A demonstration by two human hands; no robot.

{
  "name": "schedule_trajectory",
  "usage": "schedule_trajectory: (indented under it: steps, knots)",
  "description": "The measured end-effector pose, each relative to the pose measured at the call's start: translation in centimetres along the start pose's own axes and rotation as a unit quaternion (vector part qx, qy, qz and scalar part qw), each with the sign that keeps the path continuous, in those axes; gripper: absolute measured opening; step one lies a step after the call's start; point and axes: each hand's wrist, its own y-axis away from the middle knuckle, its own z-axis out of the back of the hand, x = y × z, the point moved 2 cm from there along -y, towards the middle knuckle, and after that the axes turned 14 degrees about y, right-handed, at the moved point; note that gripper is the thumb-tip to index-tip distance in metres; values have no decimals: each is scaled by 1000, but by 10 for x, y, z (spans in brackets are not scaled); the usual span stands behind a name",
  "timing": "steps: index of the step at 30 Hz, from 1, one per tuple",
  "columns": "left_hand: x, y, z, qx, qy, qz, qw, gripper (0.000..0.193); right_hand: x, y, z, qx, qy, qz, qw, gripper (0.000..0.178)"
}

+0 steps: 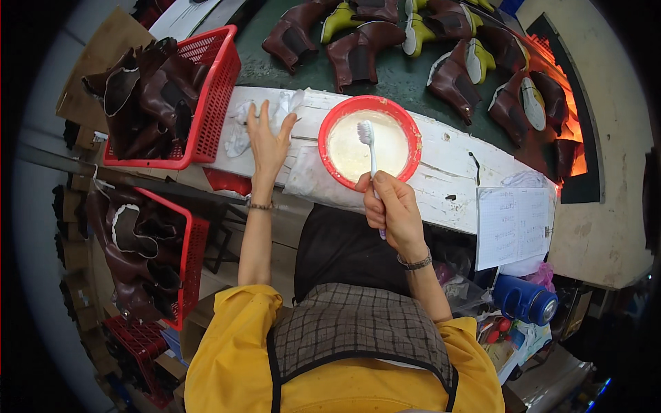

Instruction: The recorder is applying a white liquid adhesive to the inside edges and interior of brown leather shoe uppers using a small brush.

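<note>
In my right hand [391, 210] is a toothbrush [372, 148], its bristles raised over a round red basin [329, 160]. A creamy, off-white paste or liquid [344, 144] fills the basin, and dried smears of it cling to the rim. My left hand [270, 141] hovers with fingers spread and nothing in it, over the white bench left of the basin. Crumpled white cloth [238, 138] lies beside its fingers. A folded pale cloth [313, 179] rests between that hand and the basin, at the bench's front edge.
Brown ankle boots [365, 51], several with yellow-green soles or lasts, lie on a dark green surface running toward an orange-glowing opening [575, 134]. Red crates [219, 96] of brown boot uppers [155, 96] stand at left. A written notebook [513, 224] and blue flask [520, 299] are at right.
</note>
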Motion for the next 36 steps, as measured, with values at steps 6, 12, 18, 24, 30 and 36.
schedule_trajectory:
  steps: [6, 12, 18, 24, 30, 36]
  knots:
    - [-158, 21, 41, 13, 263, 30, 964, 21, 5, 2, 3, -19, -34, 3, 999, 37]
    - [-200, 51, 40, 40, 246, -32, 968, 15, 14, 4, -20, -58, 4, 40, 998, 31]
    - [-202, 49, 29, 34, 261, 4, 965, 13, 14, 10, -27, -100, 77, 73, 989, 26]
    - [-197, 38, 34, 80, 281, 29, 956, 12, 13, 9, -22, -198, 299, 156, 920, 18]
    - [-186, 31, 27, 98, 314, 45, 943, 6, 10, 7, -22, -225, 392, 190, 871, 15]
    - [-178, 33, 17, 68, 320, 37, 944, 4, 12, 8, -22, -131, 177, 79, 972, 23]
